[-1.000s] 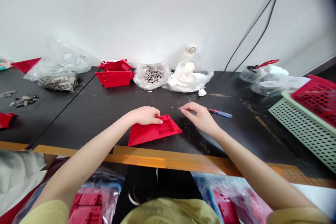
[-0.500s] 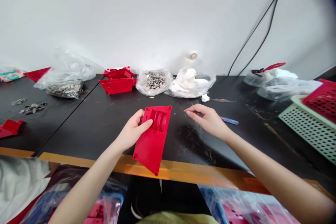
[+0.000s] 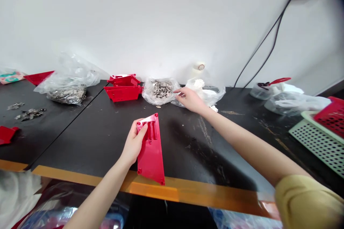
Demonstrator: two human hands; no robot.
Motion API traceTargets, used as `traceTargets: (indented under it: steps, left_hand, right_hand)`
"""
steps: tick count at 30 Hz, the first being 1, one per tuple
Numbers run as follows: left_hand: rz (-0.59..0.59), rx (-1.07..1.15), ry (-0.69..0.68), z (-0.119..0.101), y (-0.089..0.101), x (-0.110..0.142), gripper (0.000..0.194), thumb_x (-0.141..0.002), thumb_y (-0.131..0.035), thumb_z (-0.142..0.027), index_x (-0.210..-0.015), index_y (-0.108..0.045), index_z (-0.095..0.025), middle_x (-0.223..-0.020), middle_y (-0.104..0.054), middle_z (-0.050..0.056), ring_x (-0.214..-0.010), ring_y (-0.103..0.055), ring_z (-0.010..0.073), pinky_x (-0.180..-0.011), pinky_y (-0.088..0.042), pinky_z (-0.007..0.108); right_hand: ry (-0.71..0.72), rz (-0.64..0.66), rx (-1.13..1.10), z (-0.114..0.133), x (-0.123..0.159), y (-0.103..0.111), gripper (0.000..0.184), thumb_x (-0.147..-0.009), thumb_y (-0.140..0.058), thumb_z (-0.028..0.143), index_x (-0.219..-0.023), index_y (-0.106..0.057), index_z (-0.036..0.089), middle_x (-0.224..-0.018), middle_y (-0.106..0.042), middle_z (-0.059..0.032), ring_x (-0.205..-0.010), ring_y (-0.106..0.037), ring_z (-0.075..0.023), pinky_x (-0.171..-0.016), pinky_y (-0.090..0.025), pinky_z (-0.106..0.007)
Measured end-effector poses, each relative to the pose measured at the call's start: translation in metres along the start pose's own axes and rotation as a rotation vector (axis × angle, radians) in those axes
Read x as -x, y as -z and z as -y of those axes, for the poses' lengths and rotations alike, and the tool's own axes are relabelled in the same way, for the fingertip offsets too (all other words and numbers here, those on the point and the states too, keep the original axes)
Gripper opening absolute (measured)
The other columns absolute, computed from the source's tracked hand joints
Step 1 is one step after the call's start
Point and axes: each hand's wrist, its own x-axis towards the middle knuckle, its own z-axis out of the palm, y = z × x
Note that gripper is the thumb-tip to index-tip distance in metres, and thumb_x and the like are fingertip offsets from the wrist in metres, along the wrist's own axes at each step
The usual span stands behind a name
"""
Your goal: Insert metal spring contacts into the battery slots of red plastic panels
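My left hand (image 3: pixel 135 142) grips a red plastic panel (image 3: pixel 151 155) by its upper left edge, thumb on the front beside a slotted recess. The panel has slanted ends and small round posts at its corners, and its lower end hangs over the table's front edge. My right hand (image 3: pixel 189 99) reaches across the table with its fingers a little apart. Its fingertips are at the right rim of a clear plastic bag (image 3: pixel 150 94) full of small metal pieces (image 3: pixel 162 89). Nothing shows between those fingers. Behind the hand is a clear bag with white material (image 3: pixel 199 84).
Red plastic boxes (image 3: pixel 123 93) stand left of the metal-piece bag. Another bag of metal bits (image 3: pixel 68 94) and loose metal bits (image 3: pixel 32 114) lie further left. A pale green perforated basket (image 3: pixel 317 143) is at the right. Orange tape (image 3: pixel 80 176) lines the table's front edge.
My right hand has moved forward and left to the bag of metal pieces. The red panel, still in my left hand, has shifted slightly left and turned.
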Motion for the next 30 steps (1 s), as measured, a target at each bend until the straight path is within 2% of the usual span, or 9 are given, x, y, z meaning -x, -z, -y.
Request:
traceTargets:
  steps: [3,7,12,17,22,26,30]
  left_hand:
    - [-0.002,-0.039,-0.042,0.002,0.003,0.0,0.035,-0.085,-0.064,-0.054,-0.105,-0.058,-0.025,-0.089,-0.066,-0.002,-0.068,-0.061,0.0132,-0.062,-0.05,0.023]
    - [0.037,-0.058,0.02,0.002,0.002,0.003,0.034,-0.085,-0.062,-0.055,-0.097,-0.058,-0.023,-0.077,-0.063,-0.003,-0.062,-0.058,0.0141,-0.06,-0.048,0.024]
    - [0.048,-0.139,-0.008,0.007,0.004,0.002,0.032,-0.087,-0.06,-0.053,-0.097,-0.06,-0.022,-0.085,-0.065,0.0,-0.072,-0.06,0.0166,-0.066,-0.048,0.026]
    - [0.058,-0.157,-0.019,0.011,0.006,-0.001,0.032,-0.088,-0.057,-0.053,-0.098,-0.059,-0.022,-0.086,-0.065,0.0,-0.075,-0.059,0.0174,-0.067,-0.047,0.026]
    - [0.039,-0.145,-0.01,0.009,0.005,0.0,0.03,-0.088,-0.057,-0.053,-0.094,-0.057,-0.023,-0.083,-0.063,-0.001,-0.073,-0.058,0.0163,-0.068,-0.046,0.026]
    - [0.033,-0.133,0.036,0.006,0.003,0.001,0.03,-0.086,-0.058,-0.053,-0.09,-0.054,-0.023,-0.081,-0.062,-0.002,-0.066,-0.056,0.0148,-0.064,-0.045,0.025]
    - [0.026,-0.075,0.085,0.003,0.002,0.002,0.029,-0.082,-0.061,-0.05,-0.087,-0.05,-0.023,-0.075,-0.059,-0.005,-0.063,-0.056,0.014,-0.063,-0.045,0.025]
  right_hand:
    - [0.014,0.098,0.112,0.002,-0.038,-0.017,0.024,-0.097,-0.057,0.029,-0.116,-0.065,0.015,-0.121,-0.065,-0.0096,-0.109,-0.063,-0.0205,-0.099,-0.051,-0.044]
    - [0.03,0.269,0.247,-0.001,-0.081,-0.043,0.025,-0.097,-0.059,0.035,-0.112,-0.065,0.017,-0.119,-0.064,-0.0082,-0.108,-0.062,-0.0201,-0.097,-0.052,-0.043]
    - [-0.011,0.337,0.341,-0.013,-0.111,-0.067,0.027,-0.097,-0.059,0.036,-0.115,-0.064,0.017,-0.121,-0.063,-0.009,-0.107,-0.062,-0.02,-0.094,-0.054,-0.042]
    - [0.008,0.312,0.264,-0.025,-0.115,-0.074,0.027,-0.096,-0.059,0.038,-0.112,-0.065,0.017,-0.12,-0.064,-0.0082,-0.107,-0.062,-0.0203,-0.096,-0.052,-0.043]
    - [0.017,0.152,0.032,-0.027,-0.109,-0.072,0.026,-0.096,-0.06,0.035,-0.113,-0.064,0.015,-0.123,-0.063,-0.009,-0.116,-0.059,-0.0226,-0.101,-0.048,-0.047]
    - [-0.106,0.032,-0.225,-0.016,-0.101,-0.068,0.025,-0.097,-0.059,0.034,-0.113,-0.063,0.015,-0.113,-0.065,-0.0076,-0.104,-0.063,-0.0197,-0.094,-0.053,-0.043]
    - [-0.235,0.028,-0.564,0.004,-0.079,-0.06,0.022,-0.098,-0.058,0.031,-0.11,-0.062,0.013,-0.098,-0.067,-0.0044,-0.085,-0.066,-0.0144,-0.08,-0.058,-0.034]
